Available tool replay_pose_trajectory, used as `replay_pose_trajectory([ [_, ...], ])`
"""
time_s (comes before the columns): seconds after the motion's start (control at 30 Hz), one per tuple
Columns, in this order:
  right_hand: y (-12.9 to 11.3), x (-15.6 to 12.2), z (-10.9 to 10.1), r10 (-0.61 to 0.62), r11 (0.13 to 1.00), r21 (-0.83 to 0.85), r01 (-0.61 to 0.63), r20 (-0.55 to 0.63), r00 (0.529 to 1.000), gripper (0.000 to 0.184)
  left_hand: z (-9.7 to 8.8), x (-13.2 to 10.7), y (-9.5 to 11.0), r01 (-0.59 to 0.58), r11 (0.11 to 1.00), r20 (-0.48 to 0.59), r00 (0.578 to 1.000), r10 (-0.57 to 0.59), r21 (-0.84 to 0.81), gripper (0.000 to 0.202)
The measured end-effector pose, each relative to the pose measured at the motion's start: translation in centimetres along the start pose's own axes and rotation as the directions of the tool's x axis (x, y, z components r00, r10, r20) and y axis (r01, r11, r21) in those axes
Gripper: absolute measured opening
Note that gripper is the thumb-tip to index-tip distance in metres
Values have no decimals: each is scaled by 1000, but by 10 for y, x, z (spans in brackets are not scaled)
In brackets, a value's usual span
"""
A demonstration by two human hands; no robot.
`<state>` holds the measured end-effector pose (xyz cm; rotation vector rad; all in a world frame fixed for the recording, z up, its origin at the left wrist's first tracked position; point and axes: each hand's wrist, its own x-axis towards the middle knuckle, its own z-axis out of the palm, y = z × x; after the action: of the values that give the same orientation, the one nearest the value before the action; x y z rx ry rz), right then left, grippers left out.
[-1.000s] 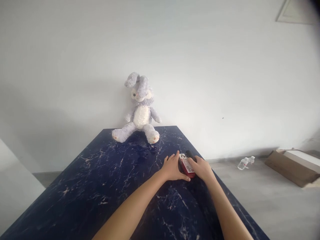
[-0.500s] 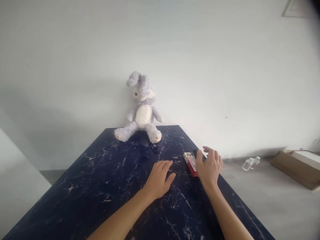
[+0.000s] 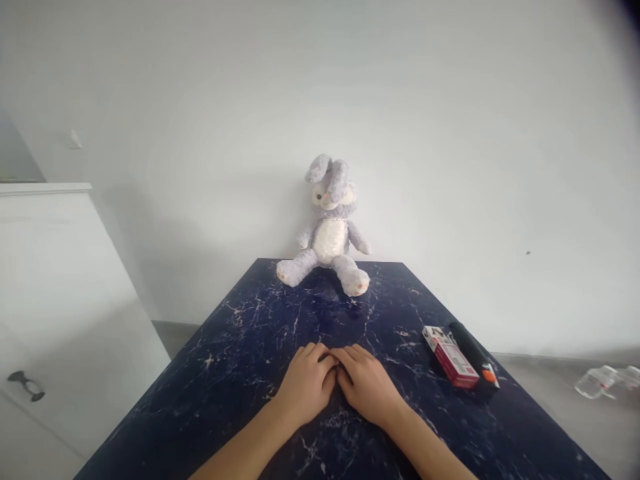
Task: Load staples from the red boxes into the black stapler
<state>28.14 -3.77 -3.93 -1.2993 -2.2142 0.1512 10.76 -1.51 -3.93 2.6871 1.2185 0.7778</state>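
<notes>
My left hand [image 3: 309,380] rests palm down on the dark blue marbled table [image 3: 240,373]. My right hand [image 3: 367,380] lies beside it, and their fingertips meet in the middle. Both hands look loosely open, and I see nothing held in either. Beyond them a grey plush rabbit [image 3: 331,240] with a white belly sits at the far edge, its back to the wall. To the right of my right hand lies a red and white box [image 3: 455,363]. Against its far side is a black cylindrical object [image 3: 469,347] with an orange spot near its close end.
A white cabinet [image 3: 60,267] with a dark handle [image 3: 27,387] stands left of the table. The pale wall [image 3: 200,133] rises behind the rabbit. On the floor to the right lie clear plastic bottles [image 3: 596,381].
My right hand has left the box and black object and come in beside my left hand. The view has turned left, so the cabinet shows and the cardboard box is out of view.
</notes>
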Motion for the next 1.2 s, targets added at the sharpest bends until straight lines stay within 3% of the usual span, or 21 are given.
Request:
replay_pose_trajectory([
  [0.3,-4,-10,-6,75,992,102,-79,40,996,38,-5,-9,-1,-31,998,25,999,33,-56,24],
  [1.2,-7,-18,-9,77,993,76,-87,128,989,43,-5,-7,-2,-46,998,38,998,48,-41,25],
])
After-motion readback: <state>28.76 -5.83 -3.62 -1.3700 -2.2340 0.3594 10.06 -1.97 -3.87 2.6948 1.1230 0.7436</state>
